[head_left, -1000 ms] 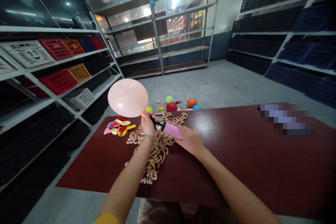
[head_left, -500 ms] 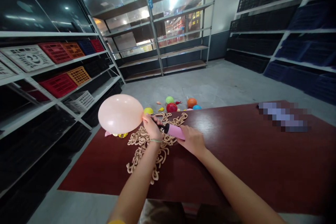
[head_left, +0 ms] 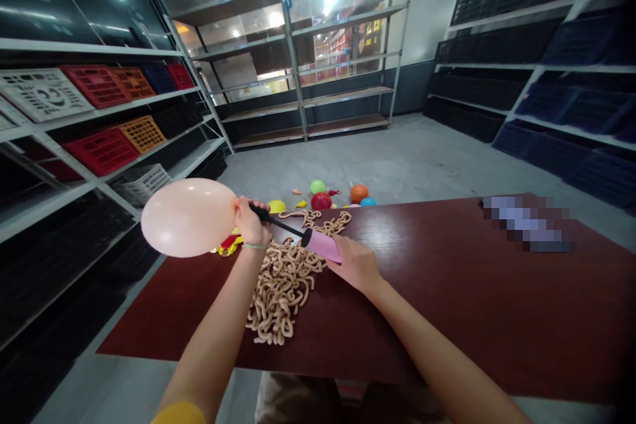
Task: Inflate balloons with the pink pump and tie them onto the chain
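Observation:
A large peach balloon (head_left: 191, 217), blown up, points its neck toward my left hand (head_left: 252, 222). That hand is closed around the balloon's neck and the black nozzle end of a balloon pump (head_left: 322, 245). The pump has a pink barrel, and its black rod shows between my two hands. My right hand (head_left: 356, 265) is wrapped round the pink barrel. Below the pump, a heap of tan, twisted rope-like pieces (head_left: 283, 285) lies on the dark red table (head_left: 427, 305). A red and yellow crumpled item (head_left: 229, 242) sits partly hidden behind the peach balloon.
Beyond the table's far edge are several small balloons, among them a red balloon (head_left: 320, 201) and an orange balloon (head_left: 359, 193). A pixelated object (head_left: 527, 222) lies on the table's right side. Shelves with crates (head_left: 94, 146) stand at left; a metal rack (head_left: 298, 79) is behind.
My left hand has moved left with the balloon, away from my right hand. The pump is drawn out, so its black rod now shows. My view has shifted slightly.

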`<state>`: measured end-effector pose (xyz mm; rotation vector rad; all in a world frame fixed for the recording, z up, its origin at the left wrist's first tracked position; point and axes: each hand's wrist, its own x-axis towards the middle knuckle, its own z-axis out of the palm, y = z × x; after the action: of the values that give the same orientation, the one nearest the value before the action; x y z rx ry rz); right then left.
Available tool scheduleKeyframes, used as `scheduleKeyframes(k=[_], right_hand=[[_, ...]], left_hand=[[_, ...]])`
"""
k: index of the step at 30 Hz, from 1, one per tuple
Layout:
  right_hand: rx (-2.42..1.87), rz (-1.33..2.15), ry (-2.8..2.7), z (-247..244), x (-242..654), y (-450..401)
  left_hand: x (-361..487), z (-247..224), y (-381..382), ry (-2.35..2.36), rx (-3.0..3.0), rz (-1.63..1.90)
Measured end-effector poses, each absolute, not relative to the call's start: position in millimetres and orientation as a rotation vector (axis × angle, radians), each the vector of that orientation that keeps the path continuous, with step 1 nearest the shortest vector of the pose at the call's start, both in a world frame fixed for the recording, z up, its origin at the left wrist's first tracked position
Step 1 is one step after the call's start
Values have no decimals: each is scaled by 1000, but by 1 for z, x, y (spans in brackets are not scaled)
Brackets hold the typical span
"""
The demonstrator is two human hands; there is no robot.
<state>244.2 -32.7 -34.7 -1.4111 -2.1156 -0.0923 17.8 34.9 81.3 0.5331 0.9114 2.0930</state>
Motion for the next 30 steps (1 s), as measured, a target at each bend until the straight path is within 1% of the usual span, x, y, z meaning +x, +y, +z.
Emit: scheduleKeyframes(k=[3,11,13,16,20,23,27,30], right_hand=[[-1463,-110,-2079,-36,239,-31],[-1511,-156,-1996,-37,245,-31],[-1491,-166,-2037,-36,248,-33],[-1455,-190,-2114,-35,251,-34],[-1414,-203,-2151,-35,251,-32],[-1425,-230,-2139,-36,249,-28],[-1475,-286,-2065,-40,247,-25],[-1504,-302,-1953,-44,249,-24]], left_hand=[[27,82,37,860,543,2106],[106,58,12,788,625,1864],[105,55,11,786,629,1836],[83,58,13,791,623,1808],[39,74,21,788,580,1826],[24,85,27,803,553,1909],[50,81,32,819,549,2005],[91,69,30,813,639,1915]])
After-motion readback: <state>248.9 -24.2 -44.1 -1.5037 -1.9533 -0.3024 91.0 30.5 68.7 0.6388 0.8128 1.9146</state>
